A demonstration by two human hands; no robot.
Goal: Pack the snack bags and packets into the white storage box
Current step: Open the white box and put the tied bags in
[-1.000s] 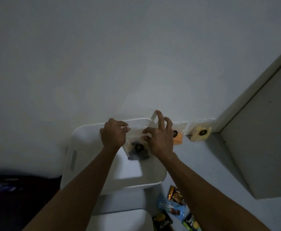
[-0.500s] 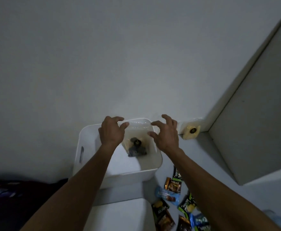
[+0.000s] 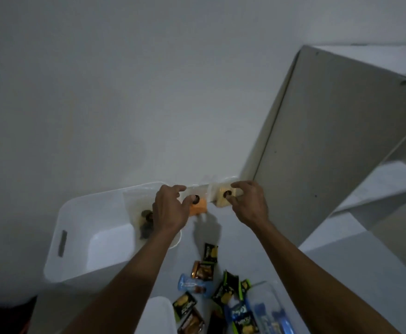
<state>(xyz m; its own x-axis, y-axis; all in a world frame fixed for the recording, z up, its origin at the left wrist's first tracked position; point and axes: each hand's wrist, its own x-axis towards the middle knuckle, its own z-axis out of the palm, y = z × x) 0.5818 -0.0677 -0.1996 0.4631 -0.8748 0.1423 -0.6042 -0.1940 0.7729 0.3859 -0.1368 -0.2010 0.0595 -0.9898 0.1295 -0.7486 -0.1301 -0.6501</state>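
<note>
Now both my hands reach the bags lined against the wall, past the white storage box (image 3: 81, 227).

My left hand (image 3: 169, 210) curls at the orange bag (image 3: 198, 207), my right hand (image 3: 249, 203) at the pale yellow bag (image 3: 222, 200); whether either grip has closed I cannot tell. One clear bag (image 3: 141, 213) lies inside the box, half hidden by my wrist. Loose packets (image 3: 203, 271) litter the worktop (image 3: 317, 266), cut off below. A cabinet panel (image 3: 329, 141) crowds the right.

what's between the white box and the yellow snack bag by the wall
Head view: an orange snack bag lies between the white box and the yellow bag, under the left hand.
</note>
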